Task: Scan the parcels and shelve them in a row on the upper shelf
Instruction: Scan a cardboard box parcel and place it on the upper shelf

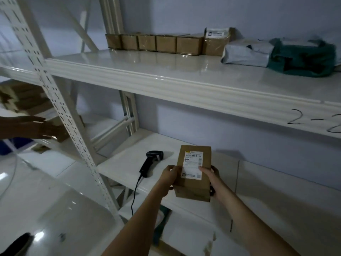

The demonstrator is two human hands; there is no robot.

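Note:
A brown cardboard parcel (197,159) with a white shipping label on top is held over the lower shelf (127,159). My left hand (168,179) grips its left side and my right hand (212,177) grips its right side, thumb on the label. A black handheld scanner (150,162) lies on the lower shelf just left of the parcel, its cable hanging over the front edge. On the upper shelf (147,71), several brown boxes (156,43) stand in a row at the back, with a taller labelled box (216,41) at the row's right end.
A grey poly mailer (245,53) and a green bag parcel (302,58) lie on the upper shelf at right. A perforated upright post (60,106) stands at left. Another person's hand (35,128) reaches toward cardboard boxes (20,98) on the neighbouring rack. More parcels sit below the lower shelf.

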